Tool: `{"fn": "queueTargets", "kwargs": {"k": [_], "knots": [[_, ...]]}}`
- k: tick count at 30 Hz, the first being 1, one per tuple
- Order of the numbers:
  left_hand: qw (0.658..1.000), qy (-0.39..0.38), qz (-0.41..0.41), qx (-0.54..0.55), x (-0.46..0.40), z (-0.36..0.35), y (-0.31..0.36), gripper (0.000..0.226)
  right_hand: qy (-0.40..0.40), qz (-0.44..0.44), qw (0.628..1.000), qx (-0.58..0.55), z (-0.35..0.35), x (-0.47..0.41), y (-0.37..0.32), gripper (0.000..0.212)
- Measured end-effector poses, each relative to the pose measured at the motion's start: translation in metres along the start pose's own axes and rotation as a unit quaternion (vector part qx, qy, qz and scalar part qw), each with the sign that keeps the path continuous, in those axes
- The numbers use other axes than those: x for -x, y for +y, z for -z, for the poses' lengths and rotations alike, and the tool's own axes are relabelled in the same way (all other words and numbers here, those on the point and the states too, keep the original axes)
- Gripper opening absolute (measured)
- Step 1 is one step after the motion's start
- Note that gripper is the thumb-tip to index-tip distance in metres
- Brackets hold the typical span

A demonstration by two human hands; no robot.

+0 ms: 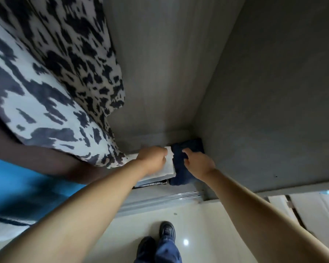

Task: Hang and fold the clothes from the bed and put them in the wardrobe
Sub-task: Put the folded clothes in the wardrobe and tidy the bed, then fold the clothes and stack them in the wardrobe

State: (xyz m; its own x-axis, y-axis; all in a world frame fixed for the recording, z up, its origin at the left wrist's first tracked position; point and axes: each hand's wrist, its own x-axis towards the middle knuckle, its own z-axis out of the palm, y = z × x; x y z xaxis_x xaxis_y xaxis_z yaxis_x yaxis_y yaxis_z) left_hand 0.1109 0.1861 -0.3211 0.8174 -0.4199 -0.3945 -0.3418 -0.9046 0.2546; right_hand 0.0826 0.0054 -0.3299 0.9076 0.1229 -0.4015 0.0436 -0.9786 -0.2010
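Observation:
I look down into the grey wardrobe (264, 92). On its floor lies a folded white garment (169, 168) on a small stack, with a folded dark navy garment (180, 171) beside it in the right corner. My left hand (153, 159) rests with curled fingers on the white garment, gripping its far edge. My right hand (197, 162) lies on the navy garment with fingers bent over its top. A black-and-white patterned garment (55, 82) hangs at the left, its hem just above the stack.
A brown garment (36, 158) and a blue one (17, 186) hang further left. The wardrobe's metal sliding track (160, 202) runs along the front edge. My shoes (160, 240) stand on the glossy cream floor tiles. The wardrobe's right wall is close to my right arm.

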Motion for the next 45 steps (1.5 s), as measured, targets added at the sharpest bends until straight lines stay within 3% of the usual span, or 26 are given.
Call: {"fn": "queueTargets", "kwargs": {"k": [4,10,15,22,25,34,45], "knots": [[0.997,-0.03,-0.065,-0.03,0.019,0.012,0.036,0.027,0.005,-0.085,0.996,-0.031,0.002,0.059,0.018,0.045],[0.973,-0.062,-0.194,-0.109,0.033,0.016,0.124,0.029,0.076,-0.185,0.979,-0.045,0.012,0.159,0.056,0.038],[0.924,-0.066,-0.339,-0.162,0.051,0.01,0.248,0.031,0.116,-0.296,0.946,-0.065,0.013,0.266,0.116,0.024],[0.834,-0.047,-0.509,-0.208,0.1,-0.011,0.436,0.025,0.137,-0.465,0.867,-0.114,0.0,0.418,0.208,0.025],[0.81,-0.052,-0.542,-0.22,0.111,-0.026,0.507,0.024,0.125,-0.5,0.849,-0.116,-0.011,0.476,0.247,0.017],[0.778,-0.06,-0.59,-0.208,0.133,-0.073,0.678,0.023,0.143,-0.55,0.817,-0.094,-0.029,0.609,0.369,0.027],[0.775,-0.067,-0.571,-0.261,0.042,-0.102,0.836,0.026,0.157,-0.556,0.804,-0.139,-0.031,0.615,0.531,0.033]]}}
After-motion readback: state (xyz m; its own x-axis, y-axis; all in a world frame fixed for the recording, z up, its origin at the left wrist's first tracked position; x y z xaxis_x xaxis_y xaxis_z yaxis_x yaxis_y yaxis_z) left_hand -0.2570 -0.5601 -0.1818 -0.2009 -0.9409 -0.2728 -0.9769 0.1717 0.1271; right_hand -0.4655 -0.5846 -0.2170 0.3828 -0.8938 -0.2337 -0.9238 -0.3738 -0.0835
